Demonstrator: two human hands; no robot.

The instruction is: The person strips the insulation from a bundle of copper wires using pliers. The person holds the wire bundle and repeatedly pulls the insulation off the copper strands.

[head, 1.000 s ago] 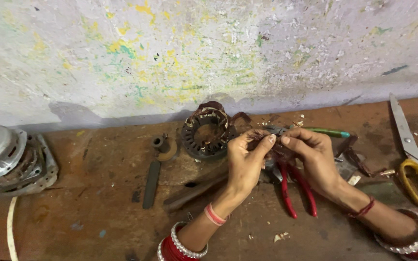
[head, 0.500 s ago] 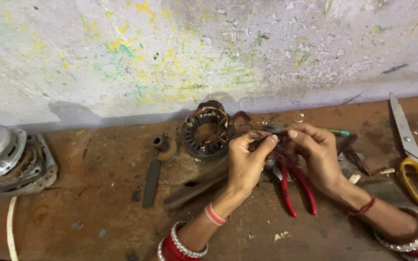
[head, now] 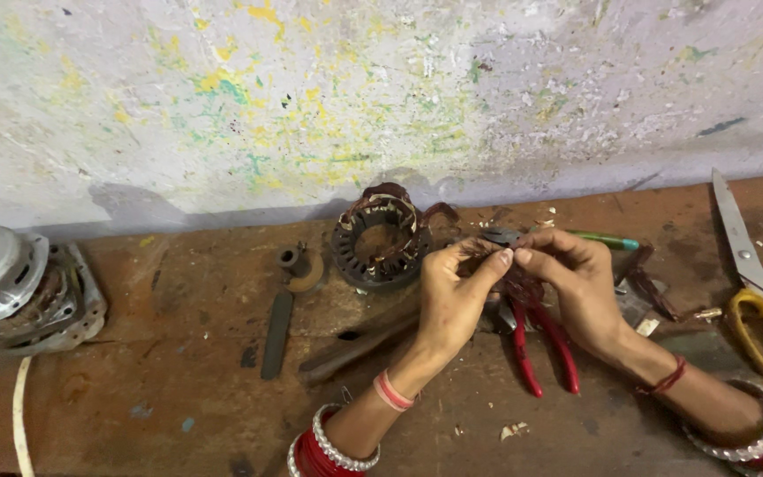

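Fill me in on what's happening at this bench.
A person works with both bare hands over a worn brown bench. The left hand and right hand meet fingertip to fingertip, pinching a small tangle of thin reddish-brown wire between them. Just behind the hands stands a round motor stator with copper windings. Red-handled pliers lie under the hands; yellow-handled scissors lie to the right, and a metal motor housing sits far left.

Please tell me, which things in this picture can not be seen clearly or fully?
Head view:
- What the left hand and right hand pinch: too small, covered by the fingertips.
- Pliers: head hidden under both hands.
- Scissors: handles cut off by the right edge.
- Motor housing: cut off by the left edge.
- Green pen: partly behind the right hand.
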